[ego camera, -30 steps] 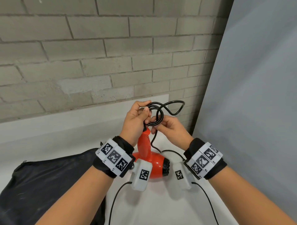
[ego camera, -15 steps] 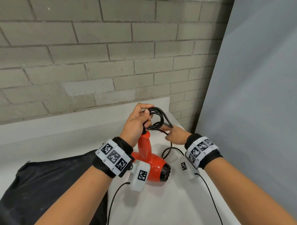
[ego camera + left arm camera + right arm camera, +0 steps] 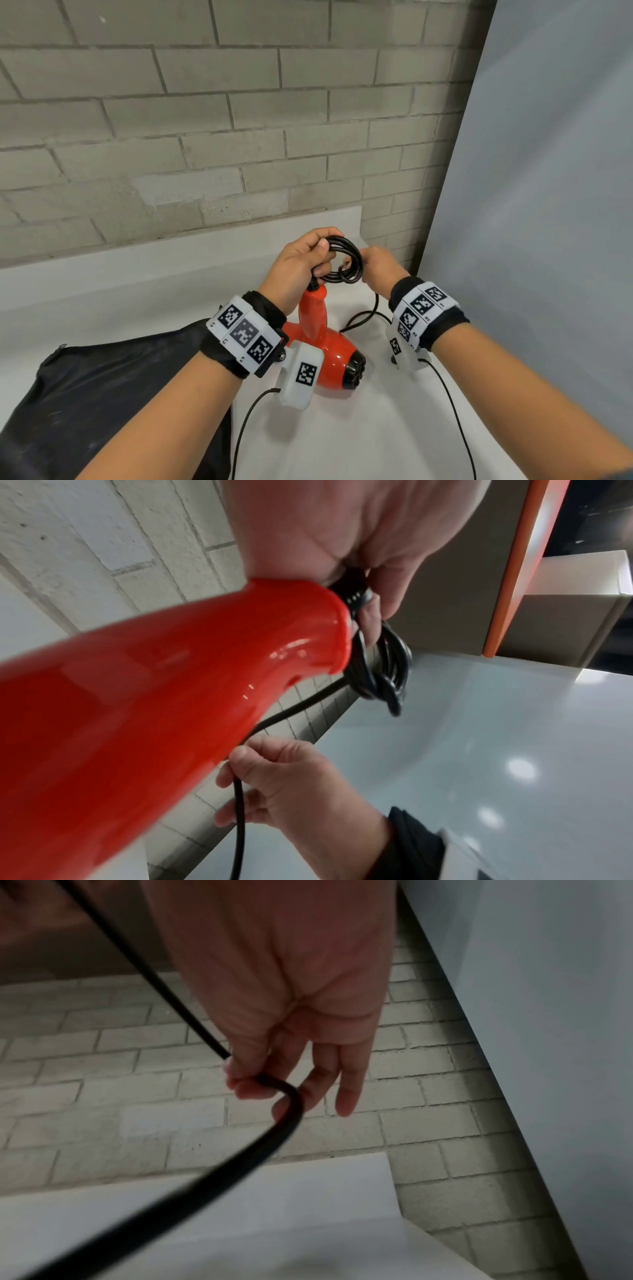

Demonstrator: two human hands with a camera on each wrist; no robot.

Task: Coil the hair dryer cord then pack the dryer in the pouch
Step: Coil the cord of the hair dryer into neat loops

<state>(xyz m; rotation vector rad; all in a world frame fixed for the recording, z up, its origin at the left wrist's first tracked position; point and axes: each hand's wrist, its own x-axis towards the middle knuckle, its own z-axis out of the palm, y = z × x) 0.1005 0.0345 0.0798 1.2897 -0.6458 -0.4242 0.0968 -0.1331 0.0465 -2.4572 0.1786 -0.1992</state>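
Note:
The red hair dryer (image 3: 322, 339) stands on the white counter with its handle (image 3: 171, 696) pointing up and its black nozzle end to the right. My left hand (image 3: 301, 263) grips several loops of the black cord (image 3: 346, 263) bunched at the top of the handle. My right hand (image 3: 380, 270) is just right of the coil and pinches the loose cord (image 3: 281, 1096) between thumb and forefinger. More cord (image 3: 363, 315) trails down onto the counter behind the dryer. The black pouch (image 3: 102, 401) lies flat at the lower left.
A grey brick wall (image 3: 205, 137) rises behind the white counter (image 3: 342, 438) and its low ledge. A pale grey panel (image 3: 548, 205) closes off the right side. Thin sensor cables (image 3: 452, 411) hang from both wristbands.
My right hand dropped toward the counter, then came back up beside the coil with a fresh length of cord. The left hand kept its hold on the loops.

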